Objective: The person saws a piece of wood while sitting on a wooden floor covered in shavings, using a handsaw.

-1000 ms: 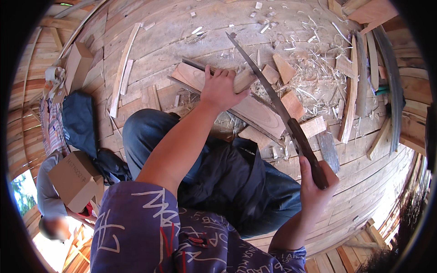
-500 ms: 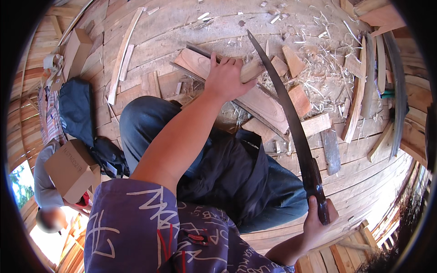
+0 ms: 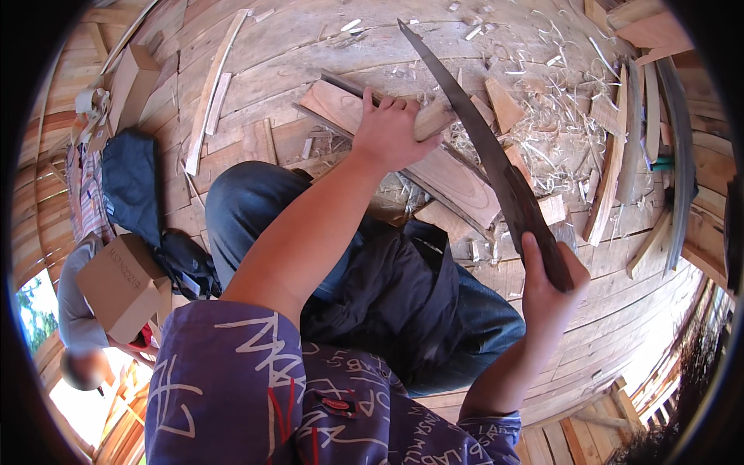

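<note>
My right hand (image 3: 554, 267) is wrapped round the dark handle of a machete (image 3: 477, 128), a long blade tapering to a point. The blade slants up and to the left, its middle at the end of a short, pale piece of wood (image 3: 434, 119). My left hand (image 3: 395, 133) is closed on that piece and hides its other end. Beneath it a reddish-brown board (image 3: 457, 182) lies at a slant, with darker strips along its edges. Whether the blade touches the wood, I cannot tell.
Wood shavings (image 3: 546, 143) and offcuts (image 3: 505, 107) litter the plank floor beyond the board. Long strips (image 3: 608, 170) lie at right, another (image 3: 215, 85) at left. A dark bag (image 3: 132, 186) and a cardboard box (image 3: 120, 283) stand at left, near another person (image 3: 77, 310).
My right hand has moved up and away from me with the machete, so its blade has slid farther past the piece of wood. My left hand has hardly moved.
</note>
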Available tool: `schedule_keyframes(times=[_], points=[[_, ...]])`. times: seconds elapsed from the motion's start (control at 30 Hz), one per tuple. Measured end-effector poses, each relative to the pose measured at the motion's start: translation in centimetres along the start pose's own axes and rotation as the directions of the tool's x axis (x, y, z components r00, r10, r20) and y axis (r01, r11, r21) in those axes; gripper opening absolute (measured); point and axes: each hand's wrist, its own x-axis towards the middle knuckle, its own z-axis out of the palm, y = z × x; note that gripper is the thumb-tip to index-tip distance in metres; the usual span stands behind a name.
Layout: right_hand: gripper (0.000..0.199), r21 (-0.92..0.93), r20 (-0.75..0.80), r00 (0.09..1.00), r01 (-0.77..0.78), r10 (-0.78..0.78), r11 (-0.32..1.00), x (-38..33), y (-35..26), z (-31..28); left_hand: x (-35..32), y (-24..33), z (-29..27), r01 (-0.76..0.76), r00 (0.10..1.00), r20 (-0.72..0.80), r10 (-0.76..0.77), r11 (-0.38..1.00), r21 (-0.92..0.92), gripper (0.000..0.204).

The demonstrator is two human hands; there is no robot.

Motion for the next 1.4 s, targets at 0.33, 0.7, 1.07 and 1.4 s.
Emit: schedule_keyframes(times=[0.33, 0.7, 1.07, 1.4], points=[[0.03, -0.094, -0.021, 0.999, -0.05, 0.048, 0.994, -7.6, 6.3, -6.9, 0.0, 0.1, -0.2, -0.002, 1.0, 0.007, 0.002, 0.999, 0.038, 0.072], [0.027, -0.183, 0.045, 0.999, 0.021, -0.013, 0.983, -5.9, 2.5, -8.1, 0.1, -0.1, 0.7, -0.015, 0.998, -0.061, 0.018, 0.999, 0.044, 0.068], [0.027, -0.029, 0.095, 0.995, 0.042, -0.039, 0.999, -0.9, 3.5, -0.6, 0.2, -0.6, -0.2, 0.049, 0.999, -0.004, -0.048, 0.997, 0.052, 0.069], [0.023, -0.247, 0.02, 1.0, 0.007, -0.003, 0.969, -8.9, 3.6, -13.4, -0.1, -0.7, -0.1, 0.019, 0.999, -0.035, -0.017, 0.998, 0.054, 0.07]])
